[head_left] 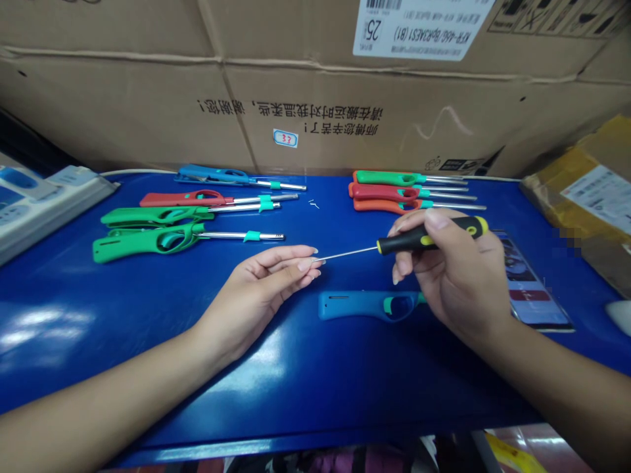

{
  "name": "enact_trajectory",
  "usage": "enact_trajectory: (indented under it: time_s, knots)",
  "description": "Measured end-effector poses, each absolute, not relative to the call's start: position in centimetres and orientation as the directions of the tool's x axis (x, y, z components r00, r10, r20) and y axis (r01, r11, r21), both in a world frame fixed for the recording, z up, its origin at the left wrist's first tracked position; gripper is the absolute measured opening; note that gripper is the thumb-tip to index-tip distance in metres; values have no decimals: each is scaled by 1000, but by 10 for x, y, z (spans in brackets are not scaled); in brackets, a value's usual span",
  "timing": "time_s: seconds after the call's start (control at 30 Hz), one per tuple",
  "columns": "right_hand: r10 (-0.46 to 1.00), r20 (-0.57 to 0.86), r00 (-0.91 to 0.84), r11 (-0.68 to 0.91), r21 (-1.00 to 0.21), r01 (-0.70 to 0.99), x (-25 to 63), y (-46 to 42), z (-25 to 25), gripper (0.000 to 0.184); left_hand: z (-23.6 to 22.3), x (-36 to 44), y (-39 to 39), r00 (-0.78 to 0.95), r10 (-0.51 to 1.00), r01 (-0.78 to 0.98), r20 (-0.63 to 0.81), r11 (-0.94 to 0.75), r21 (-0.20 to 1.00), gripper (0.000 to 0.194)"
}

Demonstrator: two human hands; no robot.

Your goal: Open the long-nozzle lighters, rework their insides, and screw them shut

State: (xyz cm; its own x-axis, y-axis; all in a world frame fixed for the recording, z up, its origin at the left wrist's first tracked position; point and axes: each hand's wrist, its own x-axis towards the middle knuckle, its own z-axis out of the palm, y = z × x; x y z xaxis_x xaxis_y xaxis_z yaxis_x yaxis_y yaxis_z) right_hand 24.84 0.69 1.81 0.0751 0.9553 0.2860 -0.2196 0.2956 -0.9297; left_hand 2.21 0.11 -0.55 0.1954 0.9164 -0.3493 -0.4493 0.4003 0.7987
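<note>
My right hand point(456, 269) is wrapped round the black and yellow handle of a screwdriver point(419, 238), whose thin shaft points left. At the shaft's far end, my left hand point(266, 279) pinches the tip between thumb and fingers; whether a small screw is there too is hidden. Just below the screwdriver lies a blue gas lighter point(352, 306), its right end covered by my right hand. A few tiny metal bits point(313, 203) rest on the blue table point(276, 401) beyond my left hand.
Several lighters lie to the left, among them a green lighter point(142, 244). More are stacked at the back right, with a red lighter point(377, 191). A phone point(535, 289), a power strip point(54, 197), a taped parcel point(586, 177) and a large cardboard box point(162, 98) surround the work area.
</note>
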Motion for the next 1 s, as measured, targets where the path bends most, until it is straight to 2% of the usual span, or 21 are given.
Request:
enact_trajectory:
  time_s: [0.23,0.4,0.5,0.6,0.73,0.9,1.0]
  knots:
    - [957,271,105,287,-935,-207,247,6,18,20,-4,22,0,199,914,-419,-353,405,813,32]
    - [946,295,134,316,-931,-181,250,7,24,29,-3,21,1,239,927,-362,-290,362,859,35]
    - [926,344,157,369,-913,-176,252,9,31,34,-3,18,3,206,956,-263,-208,258,930,30]
    - [882,429,194,460,-874,-160,252,8,40,38,-3,15,4,169,980,-2,-109,111,994,25]
    - [839,512,186,530,-846,-63,244,5,51,37,-4,13,2,246,969,294,-23,-52,955,24]
    - [822,568,37,566,-822,62,226,3,62,37,1,13,-4,273,953,339,130,-222,914,43]
    - [806,591,-42,591,-798,113,216,3,63,38,4,11,-5,272,947,305,173,-255,918,36]
